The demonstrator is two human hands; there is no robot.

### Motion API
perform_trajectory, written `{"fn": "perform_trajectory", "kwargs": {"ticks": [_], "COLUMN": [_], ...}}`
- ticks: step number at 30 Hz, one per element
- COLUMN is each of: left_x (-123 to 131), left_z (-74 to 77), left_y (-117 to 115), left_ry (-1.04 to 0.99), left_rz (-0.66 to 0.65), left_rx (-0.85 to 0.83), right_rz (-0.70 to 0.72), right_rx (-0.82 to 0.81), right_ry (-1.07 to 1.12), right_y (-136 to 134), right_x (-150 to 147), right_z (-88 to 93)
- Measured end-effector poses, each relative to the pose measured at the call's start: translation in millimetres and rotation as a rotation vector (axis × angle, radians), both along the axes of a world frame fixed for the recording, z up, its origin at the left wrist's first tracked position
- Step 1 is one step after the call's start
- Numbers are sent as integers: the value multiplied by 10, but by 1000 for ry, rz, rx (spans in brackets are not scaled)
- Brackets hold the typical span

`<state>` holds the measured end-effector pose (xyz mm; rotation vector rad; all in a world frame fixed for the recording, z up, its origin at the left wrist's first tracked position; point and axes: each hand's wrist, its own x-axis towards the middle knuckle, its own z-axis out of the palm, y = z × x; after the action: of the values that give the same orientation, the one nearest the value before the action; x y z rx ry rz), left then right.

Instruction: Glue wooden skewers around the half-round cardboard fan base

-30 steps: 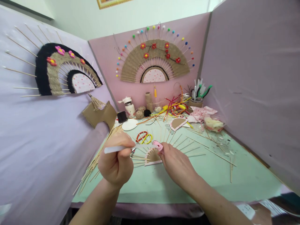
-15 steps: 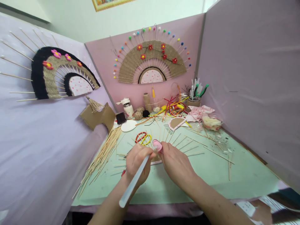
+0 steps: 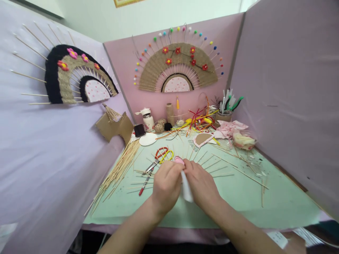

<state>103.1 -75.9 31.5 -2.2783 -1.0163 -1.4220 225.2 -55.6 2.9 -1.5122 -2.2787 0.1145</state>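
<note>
Both hands meet over the middle of the green table. My left hand [image 3: 166,183] is closed, its fingertips near a small pink piece [image 3: 179,160]; what it pinches is hidden. Fingers bent, my right hand [image 3: 200,180] is closed beside it, touching the pink piece. Between the hands a translucent white stick [image 3: 186,188] points down towards me; which hand grips it cannot be told. Thin wooden sticks [image 3: 218,168] fan out on both sides beneath the hands. Scissors [image 3: 161,155] with red and yellow handles and a red-tipped pen [image 3: 144,185] lie left of my left hand.
A bundle of wooden sticks [image 3: 119,173] lies at the left. Along the back are a white bottle [image 3: 148,120], twine [image 3: 160,126], coloured pipe cleaners [image 3: 201,120] and a tool pot [image 3: 224,115]. Finished fans hang on the left panel [image 3: 63,70] and back panel [image 3: 153,70].
The white stick has swung from above my left hand to between both hands. My left hand has turned, and more of the scissors and pen shows. The view has shifted slightly.
</note>
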Motion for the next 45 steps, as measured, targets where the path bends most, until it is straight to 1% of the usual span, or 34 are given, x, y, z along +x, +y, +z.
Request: {"fn": "perform_trajectory", "kwargs": {"ticks": [3, 6, 8, 11, 13, 15, 17, 18, 21, 23, 27, 30, 32, 33, 34, 36, 39, 41, 43, 45], "left_x": [-10, -40, -57, -102, -180, -314, -491, -586, -852, -993, -1182, -1241, -1220, -1185, -1132, -969, -616, -360, -139, 21], "left_z": [-14, -29, -7, 102, 209, 308, 367, 377, 335, 271, 140, 84, 101, 135, 188, 344, 622, 763, 834, 845], "left_y": [54, 98, 127, 178, 212, 237, 250, 253, 260, 268, 291, 283, 262, 254, 255, 299, 504, 698, 874, 989], "left_ry": [24, -17, -11, 41, 53, -34, -180, -227, -263, -263, -260, -232, -195, -171, -144, -59, 136, 285, 450, 535], "left_rz": [-33, -48, -43, -48, -103, -136, -112, -79, 39, 89, 154, 147, 85, 38, -23, -150, -331, -396, -396, -402], "left_rx": [-38, -150, -220, -315, -398, -458, -471, -467, -458, -475, -506, -529, -580, -619, -662, -739, -824, -872, -954, -999], "right_rz": [51, 60, 75, 109, 127, 153, 175, 189, 245, 283, 312, 336, 352, 359, 364, 380, 406, 419, 413, 382], "right_rx": [15, -85, -168, -278, -323, -380, -494, -572, -774, -838, -849, -841, -853, -865, -879, -914, -966, -987, -979, -968], "right_ry": [56, 103, 129, 186, 268, 375, 460, 485, 542, 574, 576, 563, 562, 562, 565, 568, 569, 562, 536, 498], "right_y": [28, 49, 65, 100, 128, 153, 167, 169, 158, 146, 131, 131, 137, 141, 145, 151, 152, 146, 138, 129], "right_x": [7, 30, 48, 86, 138, 218, 317, 366, 479, 511, 499, 474, 462, 457, 451, 438, 414, 399, 389, 386], "right_z": [-82, -116, -114, -96, -79, -51, -15, 3, 36, 37, 24, 22, 19, 16, 14, 15, 37, 60, 79, 88]}}
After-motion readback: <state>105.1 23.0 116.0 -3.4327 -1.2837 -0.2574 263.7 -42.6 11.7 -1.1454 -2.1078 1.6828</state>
